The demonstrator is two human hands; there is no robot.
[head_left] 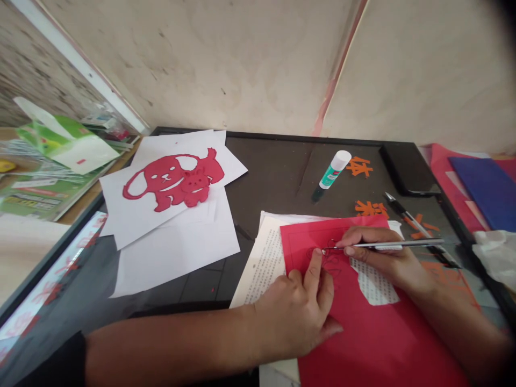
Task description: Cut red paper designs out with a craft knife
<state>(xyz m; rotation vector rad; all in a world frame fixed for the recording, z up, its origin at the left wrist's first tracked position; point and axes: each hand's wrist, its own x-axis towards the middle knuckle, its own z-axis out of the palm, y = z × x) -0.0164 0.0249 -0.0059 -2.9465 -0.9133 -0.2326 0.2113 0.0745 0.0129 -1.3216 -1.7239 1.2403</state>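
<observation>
Red paper lies on a dark board by a wall, right grip pinching a craft knife.

Matt red paper, shiny metal knife

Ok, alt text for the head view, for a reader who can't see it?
A person's right hand holds a craft knife to a sheet of red paper while the left hand presses the sheet down over printed pages. Nearby lie a red paper-cut dog on white paper, a glue stick and orange paper cut-outs.
</observation>
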